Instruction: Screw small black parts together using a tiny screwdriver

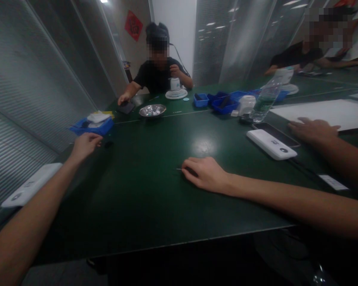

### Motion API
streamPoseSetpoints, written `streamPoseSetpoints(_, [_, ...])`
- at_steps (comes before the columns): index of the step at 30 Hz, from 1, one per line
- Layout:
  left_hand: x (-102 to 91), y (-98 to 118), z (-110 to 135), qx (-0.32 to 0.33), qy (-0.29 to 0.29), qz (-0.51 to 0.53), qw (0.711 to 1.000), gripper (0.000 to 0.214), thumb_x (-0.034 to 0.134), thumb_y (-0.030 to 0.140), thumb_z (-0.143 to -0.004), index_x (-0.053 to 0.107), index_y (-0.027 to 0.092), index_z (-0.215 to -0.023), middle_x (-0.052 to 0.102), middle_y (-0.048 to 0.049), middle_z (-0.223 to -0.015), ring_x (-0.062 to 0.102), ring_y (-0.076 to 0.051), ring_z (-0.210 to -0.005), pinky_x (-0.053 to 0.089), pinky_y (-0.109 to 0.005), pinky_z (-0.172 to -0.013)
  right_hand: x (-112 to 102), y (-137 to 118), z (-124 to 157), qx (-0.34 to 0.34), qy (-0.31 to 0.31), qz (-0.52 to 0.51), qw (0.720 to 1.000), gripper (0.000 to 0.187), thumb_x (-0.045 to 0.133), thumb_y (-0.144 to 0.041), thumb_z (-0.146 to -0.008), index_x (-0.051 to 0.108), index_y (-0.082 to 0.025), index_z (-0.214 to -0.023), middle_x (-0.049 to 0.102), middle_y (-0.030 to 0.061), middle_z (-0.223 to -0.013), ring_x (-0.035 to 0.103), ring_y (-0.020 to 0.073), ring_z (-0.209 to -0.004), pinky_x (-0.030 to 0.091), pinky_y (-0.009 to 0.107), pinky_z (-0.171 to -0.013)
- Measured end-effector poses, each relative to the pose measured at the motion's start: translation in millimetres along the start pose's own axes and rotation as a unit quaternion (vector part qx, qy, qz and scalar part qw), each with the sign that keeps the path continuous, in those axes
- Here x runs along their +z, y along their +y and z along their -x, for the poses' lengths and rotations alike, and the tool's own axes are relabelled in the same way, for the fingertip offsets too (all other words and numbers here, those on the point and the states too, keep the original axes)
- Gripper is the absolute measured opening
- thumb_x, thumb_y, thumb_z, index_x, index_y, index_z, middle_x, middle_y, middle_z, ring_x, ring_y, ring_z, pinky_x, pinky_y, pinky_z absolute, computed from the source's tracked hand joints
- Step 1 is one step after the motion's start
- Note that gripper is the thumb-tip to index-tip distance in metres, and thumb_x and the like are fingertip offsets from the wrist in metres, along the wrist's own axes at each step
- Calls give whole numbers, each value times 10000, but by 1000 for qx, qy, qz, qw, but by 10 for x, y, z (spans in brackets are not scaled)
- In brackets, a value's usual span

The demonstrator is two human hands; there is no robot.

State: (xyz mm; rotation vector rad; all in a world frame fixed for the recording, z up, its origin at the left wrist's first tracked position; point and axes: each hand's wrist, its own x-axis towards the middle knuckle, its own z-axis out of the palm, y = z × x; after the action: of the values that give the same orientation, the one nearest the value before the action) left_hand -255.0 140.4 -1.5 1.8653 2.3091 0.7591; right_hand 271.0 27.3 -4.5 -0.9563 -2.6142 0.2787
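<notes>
My left hand [86, 146] is raised over the left side of the green table [143, 198], beside a blue tray [98, 128]. Its fingertips are pinched together, and whatever they may hold is too small to make out. A small dark spot or object [108, 144] shows just right of those fingertips. Near the middle, my right hand [208, 174] rests on the tabletop with its fingers curled closed. From its fingertips a thin, light, needle-like rod [179, 169] sticks out to the left; its exact kind is unclear.
Power banks lie left [32, 184] and right [271, 145], the latter beside a phone [276, 134]. Another person's hand [313, 129] rests at right. Farther back are a metal bowl [152, 111], water bottle [267, 99], blue bins [223, 104] and a person handling a white fan [176, 93].
</notes>
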Motion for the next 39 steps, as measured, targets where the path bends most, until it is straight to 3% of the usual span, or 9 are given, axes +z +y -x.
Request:
streamPoseSetpoints(7, [32, -110, 4, -29, 18, 19, 999, 324, 604, 344, -937, 697, 105, -1134, 725, -52, -865, 671, -135, -714, 479, -181, -613, -18, -6, -8, 3, -6, 9, 1000, 265, 454, -339, -1038, 650, -165, -1076, 691, 48, -966, 558, 117, -679, 331, 257, -581])
streamPoseSetpoints(12, [3, -81, -17, -73, 3, 99, 992, 334, 670, 288, -902, 716, 87, -1164, 746, -77, -888, 699, -140, -745, 521, -191, -658, -16, -4, -9, 4, -8, 10, 1000, 252, 465, -331, -1033, 652, -166, -1068, 687, 49, -958, 550, 114, -664, 329, 259, -578])
streamPoseSetpoints(19, [57, 10, 11, -84, -5, 177, 981, 411, 751, 262, -830, 707, 36, -1171, 760, -140, -959, 725, -173, -771, 572, -257, -733, -6, 2, -6, 1, -5, 6, 1000, 249, 465, -335, -1034, 646, -166, -1057, 685, 40, -961, 549, 111, -666, 330, 255, -584])
streamPoseSetpoints(26, [115, 127, 89, -22, 64, -24, 997, 401, 711, 484, -855, 785, 163, -1083, 770, -66, -924, 658, -179, -739, 481, -259, -713, -10, 5, -3, -2, -4, 1, 1000, 253, 465, -332, -1030, 653, -166, -1066, 684, 45, -957, 532, 106, -652, 318, 256, -575])
streamPoseSetpoints(32, [232, 228, 165, -38, 42, -59, 997, 379, 676, 455, -877, 780, 157, -1088, 768, -78, -969, 649, -197, -742, 466, -274, -727, -28, -9, -7, 0, -5, 3, 1000, 261, 458, -337, -1032, 649, -162, -1059, 685, 48, -959, 539, 111, -654, 327, 256, -577])
streamPoseSetpoints(39, [205, 338, 239, -16, 78, -68, 994, 373, 660, 469, -881, 776, 176, -1081, 766, -86, -989, 684, -234, -871, 485, -299, -792, -26, -6, -7, 4, -12, -2, 1000, 257, 458, -335, -1035, 648, -168, -1083, 685, 54, -978, 557, 117, -679, 334, 251, -581])
